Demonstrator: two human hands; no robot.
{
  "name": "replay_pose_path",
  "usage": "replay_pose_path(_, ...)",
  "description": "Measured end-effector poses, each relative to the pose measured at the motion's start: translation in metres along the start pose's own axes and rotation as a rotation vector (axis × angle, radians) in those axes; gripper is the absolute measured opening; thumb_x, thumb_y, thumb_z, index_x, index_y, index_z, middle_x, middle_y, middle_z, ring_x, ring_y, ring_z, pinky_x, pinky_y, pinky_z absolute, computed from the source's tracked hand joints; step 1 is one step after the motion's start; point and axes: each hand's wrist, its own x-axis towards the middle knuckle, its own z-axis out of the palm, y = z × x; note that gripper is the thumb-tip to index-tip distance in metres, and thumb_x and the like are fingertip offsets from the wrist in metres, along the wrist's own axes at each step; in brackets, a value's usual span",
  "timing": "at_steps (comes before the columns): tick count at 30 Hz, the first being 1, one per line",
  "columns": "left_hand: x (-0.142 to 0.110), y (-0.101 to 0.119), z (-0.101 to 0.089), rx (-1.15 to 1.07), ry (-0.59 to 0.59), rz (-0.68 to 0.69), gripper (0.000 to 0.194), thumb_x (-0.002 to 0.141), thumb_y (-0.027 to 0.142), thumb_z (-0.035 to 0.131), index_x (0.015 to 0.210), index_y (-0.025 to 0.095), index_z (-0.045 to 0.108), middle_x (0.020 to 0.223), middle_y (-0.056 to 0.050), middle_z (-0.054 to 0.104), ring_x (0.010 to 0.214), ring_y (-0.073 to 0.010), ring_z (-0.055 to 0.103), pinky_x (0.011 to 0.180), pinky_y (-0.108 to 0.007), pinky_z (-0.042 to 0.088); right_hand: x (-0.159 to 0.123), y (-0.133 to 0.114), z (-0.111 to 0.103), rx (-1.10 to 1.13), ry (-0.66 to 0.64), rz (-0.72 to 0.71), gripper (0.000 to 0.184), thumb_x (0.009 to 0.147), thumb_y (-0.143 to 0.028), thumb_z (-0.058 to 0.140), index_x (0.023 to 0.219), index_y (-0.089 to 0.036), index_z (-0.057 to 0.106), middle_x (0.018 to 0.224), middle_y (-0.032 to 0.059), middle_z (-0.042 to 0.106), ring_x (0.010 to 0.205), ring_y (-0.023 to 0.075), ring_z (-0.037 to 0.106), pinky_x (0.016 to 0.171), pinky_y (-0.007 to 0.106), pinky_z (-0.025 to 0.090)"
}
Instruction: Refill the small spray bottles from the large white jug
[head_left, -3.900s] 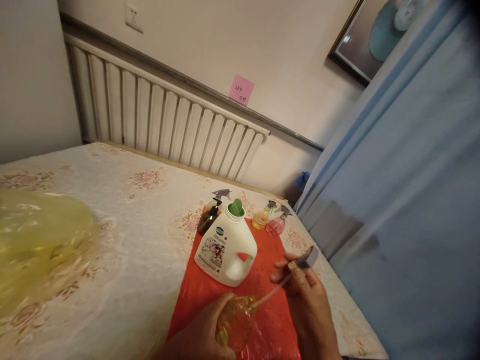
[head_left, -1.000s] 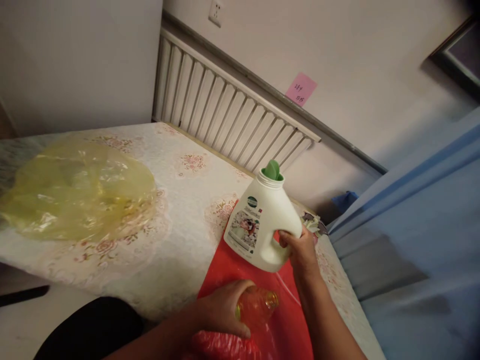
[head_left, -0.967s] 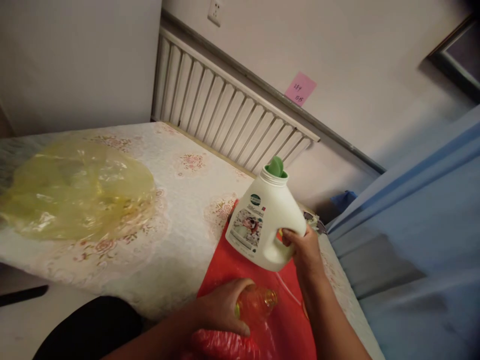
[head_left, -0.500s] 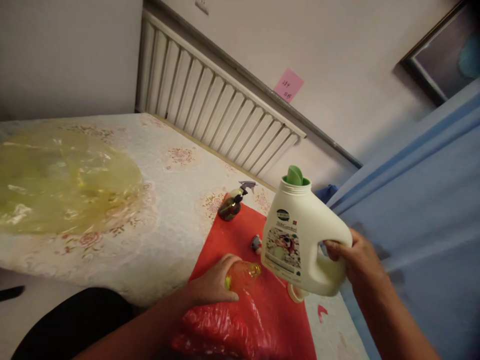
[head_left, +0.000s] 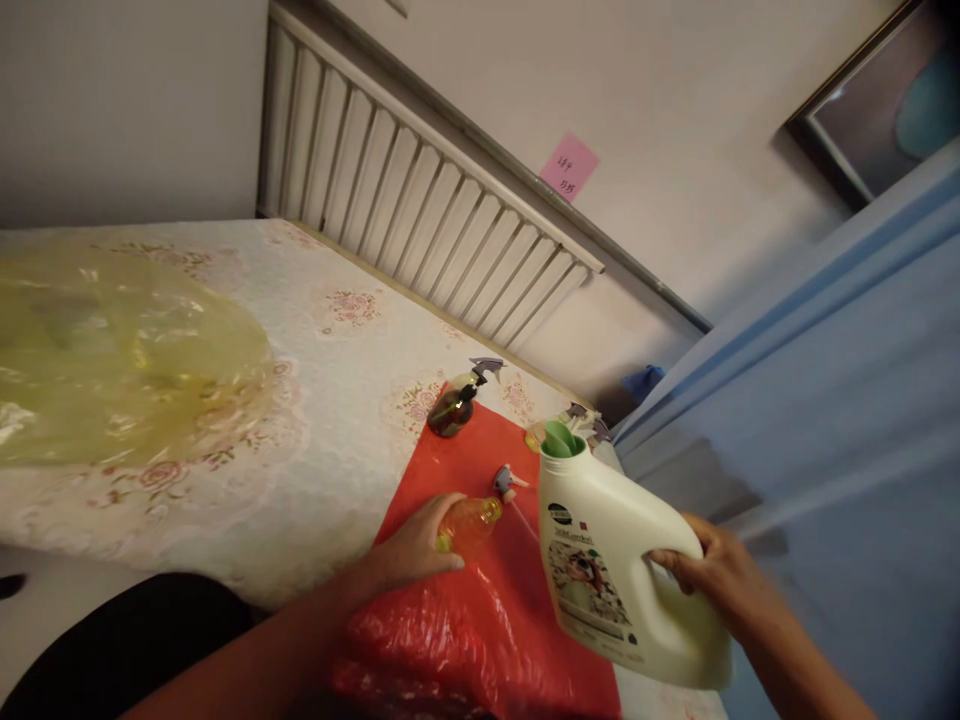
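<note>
My right hand [head_left: 709, 580] grips the handle of a white detergent jug [head_left: 611, 570] with a green spout, held in the air and tilted to the left over the red plastic sheet [head_left: 480, 620]. My left hand [head_left: 412, 548] is wrapped round a small amber bottle [head_left: 469, 520] that stands open-necked on the red sheet. A grey spray head [head_left: 508, 484] with its thin tube lies on the sheet just right of that bottle.
A dark spray bottle [head_left: 457, 402] stands at the sheet's far corner, and other small spray bottles [head_left: 581, 420] show behind the jug. A yellow plastic bag [head_left: 112, 350] lies at the left on the floral cloth [head_left: 330, 420]. A radiator [head_left: 420, 220] and a blue curtain [head_left: 825, 400] bound the area.
My right hand has lifted the jug off the red sheet, carried it right and toward me, and tipped it left. My left hand has kept hold of the amber bottle.
</note>
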Motion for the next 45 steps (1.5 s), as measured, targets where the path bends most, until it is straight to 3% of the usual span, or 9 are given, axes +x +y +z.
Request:
replay_pose_path(3,0.001,-0.003,-0.001,0.012,-0.008,-0.009,0.083,0.061,0.019,0.071,0.137,0.023,0.039,0.144,-0.008,0.044,0.133,-0.0313,0.039,0.113,-0.044,0.03,-0.004,0.004,0.003,-0.024,-0.142,0.062,0.028,0.054,-0.042,0.074,0.067,-0.018,0.068,0.041,-0.0054,0.049,0.039,0.0116,0.044,0.04,0.022,0.034)
replay_pose_path(10,0.001,-0.006,-0.003,0.013,-0.055,0.018,0.081,0.062,0.015,0.066,0.138,0.019,0.038,0.142,-0.007,0.047,0.132,-0.034,0.041,0.112,-0.043,0.031,-0.012,0.015,0.01,-0.027,-0.239,0.103,0.033,0.055,-0.044,0.075,0.074,-0.017,0.068,0.052,-0.004,0.055,0.043,0.0109,0.044,0.041,0.022,0.035)
replay_pose_path(18,0.002,-0.006,-0.005,0.048,-0.073,-0.012,0.083,0.06,0.016,0.068,0.137,0.022,0.037,0.143,-0.01,0.045,0.133,-0.0298,0.041,0.112,-0.042,0.033,-0.019,0.011,0.009,-0.141,-0.394,0.085,0.033,0.067,-0.046,0.069,0.079,-0.016,0.062,0.064,-0.0019,0.057,0.054,0.0117,0.047,0.046,0.021,0.036)
replay_pose_path(23,0.002,-0.011,-0.004,0.048,-0.086,0.016,0.086,0.059,0.016,0.068,0.138,0.025,0.036,0.145,-0.008,0.044,0.134,-0.0316,0.04,0.112,-0.043,0.032,-0.021,0.011,0.007,-0.188,-0.472,0.047,0.029,0.071,-0.043,0.066,0.081,-0.016,0.059,0.071,0.0,0.062,0.062,0.0141,0.053,0.051,0.021,0.038)
replay_pose_path(30,0.002,-0.01,-0.005,0.064,-0.085,0.0,0.085,0.059,0.016,0.069,0.137,0.025,0.038,0.144,-0.008,0.045,0.133,-0.0321,0.041,0.112,-0.044,0.032,-0.019,0.006,0.01,-0.238,-0.527,0.028,0.029,0.072,-0.044,0.064,0.083,-0.018,0.058,0.08,0.0026,0.069,0.073,0.0196,0.063,0.061,0.024,0.045)
replay_pose_path(45,0.002,0.007,-0.01,0.034,-0.089,-0.036,0.081,0.054,0.015,0.07,0.13,0.025,0.044,0.137,-0.008,0.052,0.13,-0.0322,0.045,0.11,-0.043,0.035,-0.012,-0.012,0.012,-0.398,-0.562,-0.044,0.022,0.071,-0.038,0.064,0.08,-0.018,0.059,0.078,0.0029,0.069,0.073,0.0203,0.062,0.061,0.025,0.045)
